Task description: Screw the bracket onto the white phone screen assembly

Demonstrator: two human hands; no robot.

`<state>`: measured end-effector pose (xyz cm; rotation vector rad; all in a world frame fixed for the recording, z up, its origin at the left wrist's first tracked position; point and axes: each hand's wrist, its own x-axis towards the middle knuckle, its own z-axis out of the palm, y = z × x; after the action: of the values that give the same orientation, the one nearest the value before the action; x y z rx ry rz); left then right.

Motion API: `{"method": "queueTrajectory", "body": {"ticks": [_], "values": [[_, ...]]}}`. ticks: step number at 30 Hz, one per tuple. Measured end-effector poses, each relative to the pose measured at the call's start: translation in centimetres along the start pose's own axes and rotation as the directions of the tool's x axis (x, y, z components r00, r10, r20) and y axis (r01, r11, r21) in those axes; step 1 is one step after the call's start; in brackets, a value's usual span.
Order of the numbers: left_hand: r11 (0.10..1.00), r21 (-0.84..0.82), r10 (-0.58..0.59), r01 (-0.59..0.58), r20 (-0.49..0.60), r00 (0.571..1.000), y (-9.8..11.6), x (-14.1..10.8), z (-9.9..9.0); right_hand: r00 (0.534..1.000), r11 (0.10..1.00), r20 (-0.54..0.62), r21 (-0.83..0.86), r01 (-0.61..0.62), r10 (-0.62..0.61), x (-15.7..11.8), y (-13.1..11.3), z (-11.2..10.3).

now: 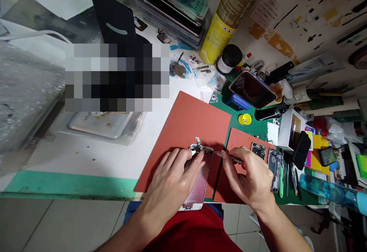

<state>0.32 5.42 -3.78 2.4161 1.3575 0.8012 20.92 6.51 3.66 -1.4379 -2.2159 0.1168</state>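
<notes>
A white-framed phone screen assembly [202, 183] lies face down near the front of the brown-red mat [197, 118], its lower end past the table edge. A small flex cable [197, 141] sticks up from its top end. My left hand [174, 171] grips the screen, fingers pressed on its upper part and covering much of its left side. My right hand [249, 175] is closed round a slim pointed tool [236, 160] with a reddish part. Its tip is just right of the screen's top corner; whether it touches I cannot tell.
Two opened phone bodies [274, 168] lie on a second mat [229, 191] at right, beside several hand tools [291, 177]. Behind stand a propped phone [252, 90], a yellow cap [244, 119] and a spray can [229, 18]. A blue bottle [329, 191] lies far right.
</notes>
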Motion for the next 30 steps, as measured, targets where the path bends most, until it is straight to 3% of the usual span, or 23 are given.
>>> {"method": "queueTrajectory", "body": {"ticks": [5,10,30], "values": [[1.0,-0.021,-0.009,0.009,0.004,1.0,0.06,0.03,-0.08,0.993,0.994,0.112,0.1,0.034,-0.045,0.39,-0.28,-0.42],[1.0,-0.017,-0.009,0.009,-0.001,1.0,0.01,-0.05,-0.1,0.996,0.997,0.035,0.005,0.081,-0.081,0.77,-0.41,-0.03],[1.0,-0.019,-0.007,0.007,0.002,1.0,0.0,-0.15,0.02,0.996,0.995,0.04,-0.057,0.084,-0.081,0.54,-0.43,0.39]]}}
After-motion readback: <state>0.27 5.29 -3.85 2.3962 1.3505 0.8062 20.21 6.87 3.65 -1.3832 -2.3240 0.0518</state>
